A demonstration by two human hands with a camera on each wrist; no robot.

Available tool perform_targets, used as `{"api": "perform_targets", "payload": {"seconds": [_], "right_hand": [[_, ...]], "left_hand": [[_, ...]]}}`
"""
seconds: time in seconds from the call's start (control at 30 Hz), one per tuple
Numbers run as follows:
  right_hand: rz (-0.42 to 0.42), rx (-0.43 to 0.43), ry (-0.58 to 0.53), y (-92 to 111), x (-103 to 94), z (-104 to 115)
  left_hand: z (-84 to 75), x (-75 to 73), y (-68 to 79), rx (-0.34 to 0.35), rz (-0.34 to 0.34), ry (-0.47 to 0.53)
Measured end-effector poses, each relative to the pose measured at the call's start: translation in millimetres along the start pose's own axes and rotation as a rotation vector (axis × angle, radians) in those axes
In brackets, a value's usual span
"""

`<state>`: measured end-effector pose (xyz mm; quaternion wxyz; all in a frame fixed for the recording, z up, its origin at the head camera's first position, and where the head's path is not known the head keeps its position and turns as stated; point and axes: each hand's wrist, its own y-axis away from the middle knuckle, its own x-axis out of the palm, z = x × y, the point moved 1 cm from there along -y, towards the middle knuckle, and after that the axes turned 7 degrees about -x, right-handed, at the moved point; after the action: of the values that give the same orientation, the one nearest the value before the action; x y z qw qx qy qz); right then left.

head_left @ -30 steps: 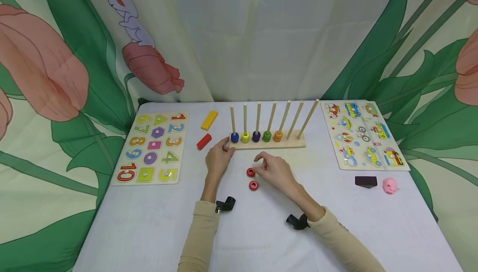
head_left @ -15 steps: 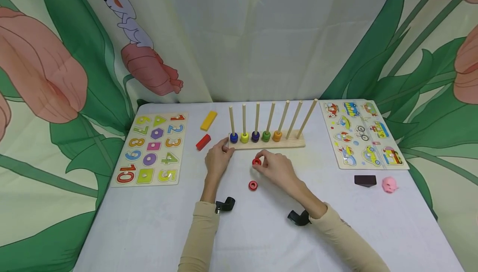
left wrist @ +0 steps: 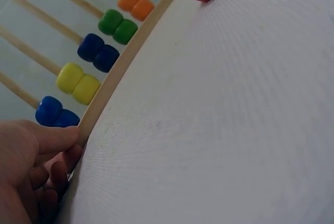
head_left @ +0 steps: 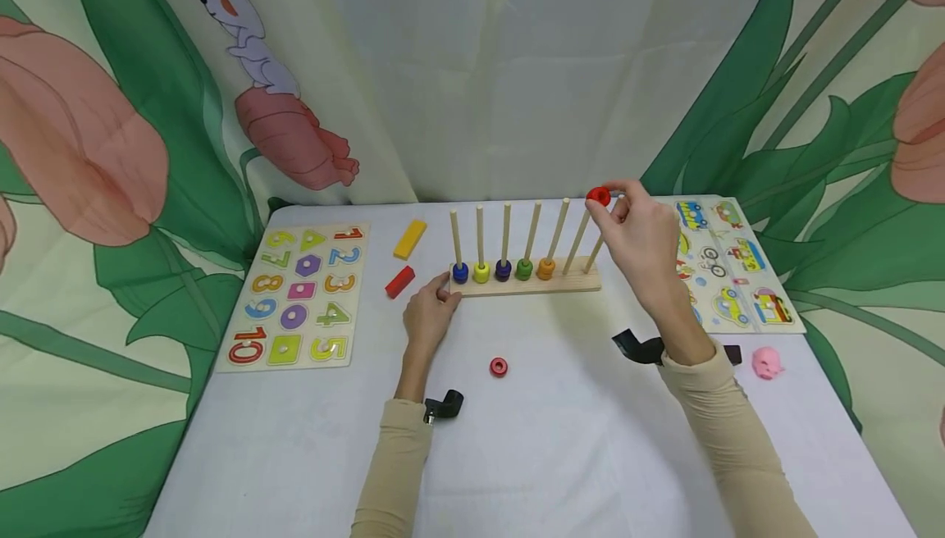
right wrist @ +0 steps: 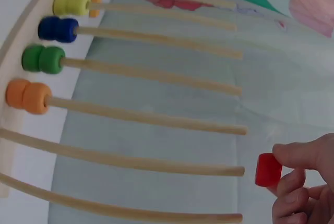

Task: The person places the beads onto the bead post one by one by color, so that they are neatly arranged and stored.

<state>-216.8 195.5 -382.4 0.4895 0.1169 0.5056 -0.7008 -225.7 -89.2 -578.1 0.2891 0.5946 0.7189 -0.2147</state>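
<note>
A wooden peg stand (head_left: 531, 288) carries a row of upright pegs. Blue (left wrist: 57, 114), yellow (left wrist: 78, 83), dark blue (left wrist: 98, 52), green (left wrist: 118, 26) and orange (left wrist: 135, 4) beads sit two to a peg at the base; the two rightmost pegs are bare. My left hand (head_left: 428, 316) grips the stand's left end, thumb along the base. Up at peg-top height on the right, my right hand (head_left: 642, 234) pinches a red bead (right wrist: 268, 169) between thumb and fingers, a short gap from the peg tips in the right wrist view. Another red bead (head_left: 499, 367) lies on the cloth in front.
Left of the stand are a number puzzle board (head_left: 288, 300), a yellow block (head_left: 409, 239) and a red block (head_left: 399, 282). To the right lie a vehicle puzzle board (head_left: 738, 275), a pink pig toy (head_left: 768, 362) and a dark block (head_left: 733, 354), partly covered by the right arm.
My right hand has picked a red bead off the cloth and carried it up and right to the rightmost pegs. The left hand keeps its grip on the stand.
</note>
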Motion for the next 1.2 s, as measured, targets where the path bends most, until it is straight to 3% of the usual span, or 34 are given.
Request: {"api": "perform_targets", "payload": {"seconds": [0.23, 0.37, 0.53, 0.63, 0.73, 0.93, 1.1, 1.2], "right_hand": [[0.068, 0.057, 0.044, -11, 4.9, -6], [0.06, 0.069, 0.043, -10, 7.7, -7], [-0.024, 0.004, -0.102, 5, 15.7, -1], [-0.008, -0.073, -0.188, 27, 30.5, 6], [0.113, -0.106, -0.23, 56, 51.8, 13], [0.519, -0.08, -0.286, 110, 90.4, 21], [0.818, -0.064, -0.318, 139, 104.9, 22], [0.923, -0.093, -0.326, 150, 109.7, 22]], "left_hand": [[-1.5, -0.2, 0.5, 0.015, -0.001, 0.002], [-0.9, 1.0, -0.7, 0.024, 0.001, 0.001], [-0.4, 0.1, -1.5, 0.029, -0.007, -0.008], [-1.1, -1.3, -1.4, 0.023, -0.004, -0.019], [-2.3, -2.3, -1.1, 0.02, 0.002, -0.027], [-2.8, -2.8, -1.2, 0.019, 0.0, -0.027], [-1.9, -2.2, -3.0, 0.023, 0.006, -0.028], [0.1, -2.0, -3.2, 0.019, 0.003, -0.029]]}}
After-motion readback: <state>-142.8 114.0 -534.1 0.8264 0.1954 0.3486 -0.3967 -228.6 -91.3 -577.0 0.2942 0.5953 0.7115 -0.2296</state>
